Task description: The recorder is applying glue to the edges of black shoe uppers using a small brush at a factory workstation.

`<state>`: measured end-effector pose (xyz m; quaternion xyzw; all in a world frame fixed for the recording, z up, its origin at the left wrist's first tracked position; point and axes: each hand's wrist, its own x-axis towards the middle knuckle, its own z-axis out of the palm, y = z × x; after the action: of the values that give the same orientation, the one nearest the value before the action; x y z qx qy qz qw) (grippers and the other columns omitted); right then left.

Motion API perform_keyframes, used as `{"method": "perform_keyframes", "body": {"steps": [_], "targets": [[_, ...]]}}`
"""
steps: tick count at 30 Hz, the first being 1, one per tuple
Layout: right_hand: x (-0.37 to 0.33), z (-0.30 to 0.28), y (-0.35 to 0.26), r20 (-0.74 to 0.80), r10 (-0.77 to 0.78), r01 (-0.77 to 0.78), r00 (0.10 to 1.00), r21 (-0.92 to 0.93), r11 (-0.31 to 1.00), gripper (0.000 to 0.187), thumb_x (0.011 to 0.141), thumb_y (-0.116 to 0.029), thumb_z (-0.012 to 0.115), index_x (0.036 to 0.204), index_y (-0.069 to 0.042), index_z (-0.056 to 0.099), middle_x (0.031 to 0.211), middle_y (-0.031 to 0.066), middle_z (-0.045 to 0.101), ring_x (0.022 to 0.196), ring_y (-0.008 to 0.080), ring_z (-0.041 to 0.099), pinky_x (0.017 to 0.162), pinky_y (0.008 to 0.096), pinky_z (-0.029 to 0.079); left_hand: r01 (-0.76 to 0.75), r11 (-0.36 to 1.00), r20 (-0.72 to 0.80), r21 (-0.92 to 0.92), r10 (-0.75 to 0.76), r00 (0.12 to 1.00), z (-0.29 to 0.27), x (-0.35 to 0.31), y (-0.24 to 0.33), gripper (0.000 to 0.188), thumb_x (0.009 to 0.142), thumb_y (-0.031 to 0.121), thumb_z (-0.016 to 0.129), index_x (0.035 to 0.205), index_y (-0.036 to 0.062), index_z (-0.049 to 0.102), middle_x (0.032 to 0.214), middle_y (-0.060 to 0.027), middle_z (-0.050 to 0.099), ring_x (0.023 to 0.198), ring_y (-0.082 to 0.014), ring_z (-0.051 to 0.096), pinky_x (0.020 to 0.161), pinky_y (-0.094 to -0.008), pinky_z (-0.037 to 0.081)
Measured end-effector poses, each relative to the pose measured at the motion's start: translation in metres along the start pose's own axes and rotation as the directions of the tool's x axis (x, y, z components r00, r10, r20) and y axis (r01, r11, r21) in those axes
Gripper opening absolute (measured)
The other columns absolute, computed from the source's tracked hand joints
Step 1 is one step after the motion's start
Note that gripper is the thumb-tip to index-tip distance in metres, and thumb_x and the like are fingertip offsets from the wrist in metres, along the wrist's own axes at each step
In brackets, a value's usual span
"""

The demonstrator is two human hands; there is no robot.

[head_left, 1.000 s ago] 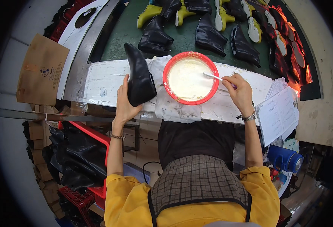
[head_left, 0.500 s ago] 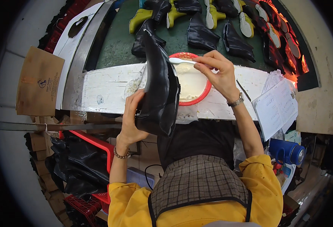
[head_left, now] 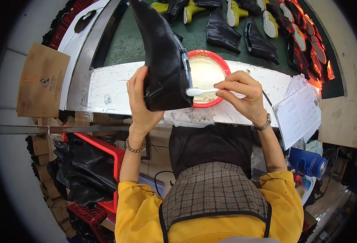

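My left hand (head_left: 138,94) is wrapped around a black leather boot upper (head_left: 162,56) near its lower end, fingers behind and thumb below. Its long shaft points up and away to the left. The whitish-edged underside of the boot faces right. Between the thumb and fingers of my right hand (head_left: 243,95) is a white toothbrush (head_left: 202,92), its head touching the boot's lower right edge. Just behind the brush, a red bowl (head_left: 226,67) of cream-coloured liquid sits on the white board, partly covered by the boot.
Several black boots (head_left: 223,32) and yellow-green lasts (head_left: 237,14) stand on the green surface (head_left: 123,48); those at far right glow orange. Papers (head_left: 298,113) lie at the right edge, above a blue flask (head_left: 308,162). At left are a cardboard box (head_left: 42,81) and a red crate (head_left: 105,148) of black leather pieces.
My left hand has raised the boot up and away, turning it slightly. The toothbrush has moved down from the boot's upper edge to its lower right edge.
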<state>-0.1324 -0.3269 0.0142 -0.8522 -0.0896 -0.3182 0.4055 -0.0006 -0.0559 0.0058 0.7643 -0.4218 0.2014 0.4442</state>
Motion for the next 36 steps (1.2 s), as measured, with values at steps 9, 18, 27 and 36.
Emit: {"method": "perform_keyframes", "body": {"steps": [9,18,27,36], "targets": [[0.004,-0.01,0.002,0.107,0.31,-0.322,0.945,0.118,0.939,0.015,0.083,-0.015,0.084,0.094,-0.006,0.081,0.084,0.0044,0.071,0.069,0.0186,0.066,0.06,0.0285,0.051,0.162,0.986,0.076,-0.04,-0.159,0.984,-0.009,0.003,-0.003,0.077,0.073,-0.007,0.075,0.146,-0.0031,0.051,0.139,-0.0207,0.056,0.126,-0.0324,0.058,0.106,-0.0409,0.046],[0.007,-0.016,0.053,-0.01,0.287,-0.282,0.958,-0.229,0.932,0.014,0.088,-0.021,0.079,0.095,-0.009,0.081,0.083,0.0026,0.07,0.066,0.0185,0.063,0.06,0.0295,0.049,0.622,0.034,0.55,-0.783,-0.431,0.716,-0.101,-0.069,-0.063,0.092,0.058,0.014,0.071,0.145,-0.0078,0.05,0.133,-0.0242,0.064,0.098,-0.0328,0.073,0.068,-0.0354,0.061],[0.042,0.001,0.035,0.02,0.008,-0.01,1.0,0.081,0.997,0.017,0.082,-0.008,0.084,0.1,-0.008,0.082,0.089,0.0053,0.072,0.076,0.0164,0.065,0.069,0.0308,0.048,0.301,-0.478,0.356,-0.825,-0.025,0.934,-0.072,-0.112,-0.093,0.087,0.065,0.011,0.066,0.15,-0.0018,0.049,0.135,-0.025,0.064,0.109,-0.04,0.067,0.099,-0.0489,0.054],[0.03,0.004,0.037,-0.002,0.027,-0.026,1.0,0.21,0.977,0.014,0.086,-0.003,0.079,0.099,-0.006,0.082,0.088,0.0058,0.074,0.07,0.0136,0.064,0.064,0.0286,0.047,0.328,-0.44,0.464,-0.836,-0.248,0.851,-0.087,-0.1,-0.06,0.084,0.059,0.011,0.07,0.14,-0.007,0.059,0.139,-0.0188,0.065,0.13,-0.0349,0.059,0.117,-0.0386,0.038]]}}
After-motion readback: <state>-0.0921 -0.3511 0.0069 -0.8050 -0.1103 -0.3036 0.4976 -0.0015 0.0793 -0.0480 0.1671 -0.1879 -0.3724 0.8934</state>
